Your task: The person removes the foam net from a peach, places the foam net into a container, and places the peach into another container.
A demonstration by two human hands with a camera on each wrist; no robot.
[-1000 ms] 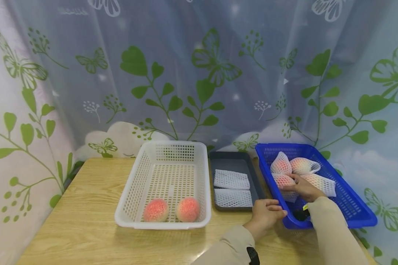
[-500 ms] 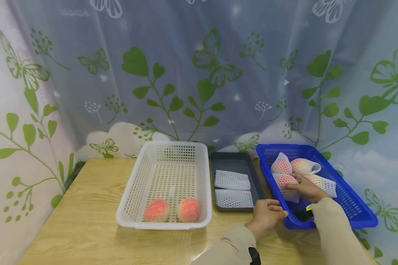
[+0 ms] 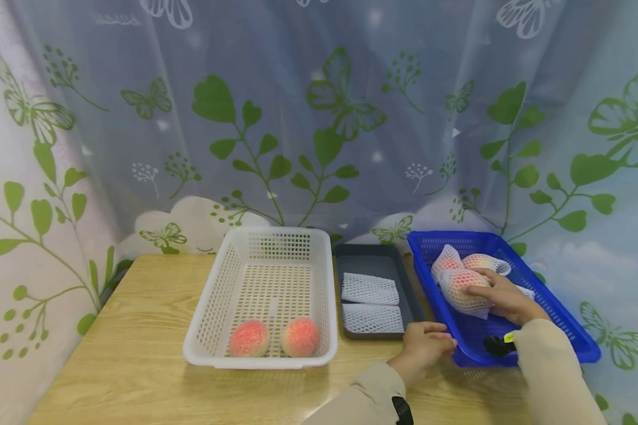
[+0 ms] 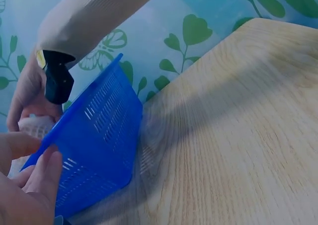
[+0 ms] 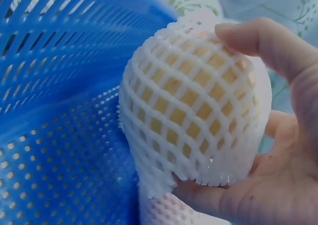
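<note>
At the table's 3 o'clock side, a netted peach [image 3: 459,292] in the right hand [image 3: 510,301]

Within the outline of the blue basket [image 3: 582,348], the peach sits wrapped in white foam netting, pinkish-red toward its top in the head view and yellow through the mesh in the right wrist view. The right hand grips it from its 3 o'clock side, thumb on one face and fingers round the other. Whether it touches what lies below is unclear. The left hand [image 3: 422,348], apart from the right, pinches the basket's rim at the peach's 7 o'clock.

Around the held peach, with 12 pointing to the far side, one netted peach [image 3: 446,260] lies at 11 o'clock and a second netted peach [image 3: 484,261] at 1 o'clock. White netting [image 3: 525,291] shows at 3 o'clock, mostly hidden by the right hand. A black device [image 3: 497,346] is on the right wrist.

Toward 9 o'clock, just beside the basket, is a dark grey tray [image 3: 372,257]. One flat net sleeve [image 3: 369,289] lies in it, and another net sleeve [image 3: 372,319] at that one's 6 o'clock. Farther along 9 o'clock stands a white basket [image 3: 204,313], with one bare peach [image 3: 250,339] near its 7 and another bare peach [image 3: 300,338] near its 5. All stand on a wood-grain table [image 3: 138,313]; a curtain [image 3: 276,147] printed with leaves and butterflies hangs at 12.
</note>
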